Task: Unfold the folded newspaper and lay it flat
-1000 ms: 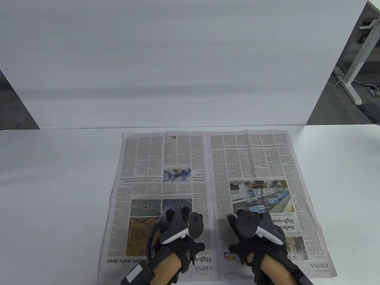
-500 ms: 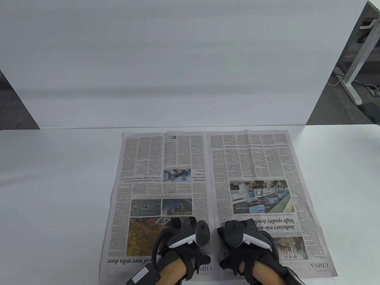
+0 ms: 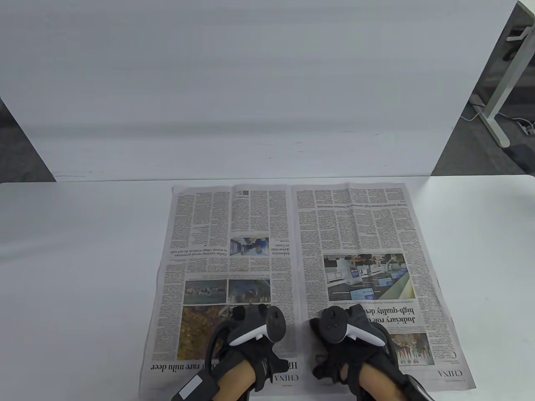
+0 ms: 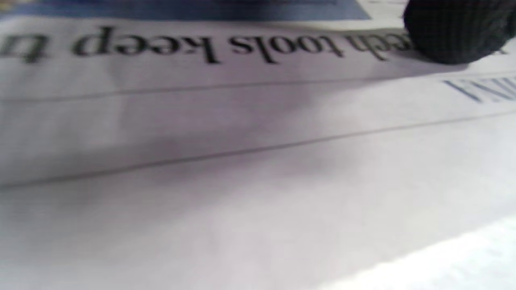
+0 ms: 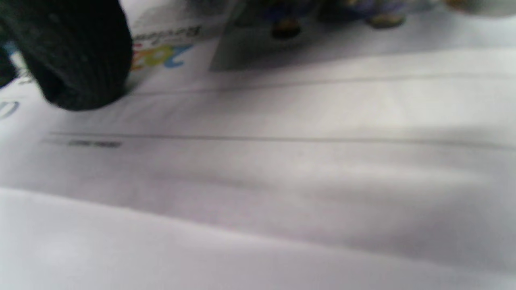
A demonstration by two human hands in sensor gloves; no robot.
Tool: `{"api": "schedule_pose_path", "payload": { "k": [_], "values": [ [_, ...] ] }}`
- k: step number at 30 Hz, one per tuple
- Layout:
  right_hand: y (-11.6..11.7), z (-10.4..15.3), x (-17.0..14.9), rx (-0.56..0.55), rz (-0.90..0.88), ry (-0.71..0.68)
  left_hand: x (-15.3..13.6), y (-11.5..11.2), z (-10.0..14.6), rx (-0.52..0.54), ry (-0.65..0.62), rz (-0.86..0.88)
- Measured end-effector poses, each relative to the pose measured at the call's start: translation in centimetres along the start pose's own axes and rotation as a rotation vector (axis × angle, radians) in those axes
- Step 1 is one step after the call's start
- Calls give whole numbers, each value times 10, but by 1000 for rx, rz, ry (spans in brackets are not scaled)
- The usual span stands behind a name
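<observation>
The newspaper (image 3: 292, 234) lies opened out on the white table, two pages side by side, its centre crease running away from me. My left hand (image 3: 250, 330) rests palm-down on the left page near the front edge, just left of the crease. My right hand (image 3: 355, 330) rests palm-down on the right page, just right of the crease. Neither hand grips anything. In the left wrist view a gloved fingertip (image 4: 455, 28) touches the paper (image 4: 242, 121) by a headline. In the right wrist view a fingertip (image 5: 76, 52) presses the paper (image 5: 282, 121), which shows slight ripples.
The white table (image 3: 83, 271) extends well to the left and right of the paper. A white backdrop board (image 3: 250, 83) stands along the table's far edge. A white desk leg (image 3: 501, 92) and floor show at the top right.
Both hands slid toward the front edge and closer to the crease, then eased slightly back up the page. The newspaper has not shifted.
</observation>
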State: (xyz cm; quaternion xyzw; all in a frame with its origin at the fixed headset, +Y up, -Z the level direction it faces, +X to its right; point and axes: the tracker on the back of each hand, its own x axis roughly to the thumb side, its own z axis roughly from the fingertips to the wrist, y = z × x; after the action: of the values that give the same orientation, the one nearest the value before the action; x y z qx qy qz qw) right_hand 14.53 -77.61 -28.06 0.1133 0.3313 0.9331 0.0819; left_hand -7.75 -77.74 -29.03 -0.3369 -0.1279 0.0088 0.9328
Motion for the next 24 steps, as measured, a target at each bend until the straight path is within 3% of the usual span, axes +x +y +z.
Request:
{"api": "schedule_pose_path", "payload": {
  "k": [14,24],
  "values": [
    [-12,13,-74,-21,-75,89,-75,-1,14,-9,104,122],
    [-10,38,-140,-54,-123,161,-126,-12,33,39,69,159]
  ]
}}
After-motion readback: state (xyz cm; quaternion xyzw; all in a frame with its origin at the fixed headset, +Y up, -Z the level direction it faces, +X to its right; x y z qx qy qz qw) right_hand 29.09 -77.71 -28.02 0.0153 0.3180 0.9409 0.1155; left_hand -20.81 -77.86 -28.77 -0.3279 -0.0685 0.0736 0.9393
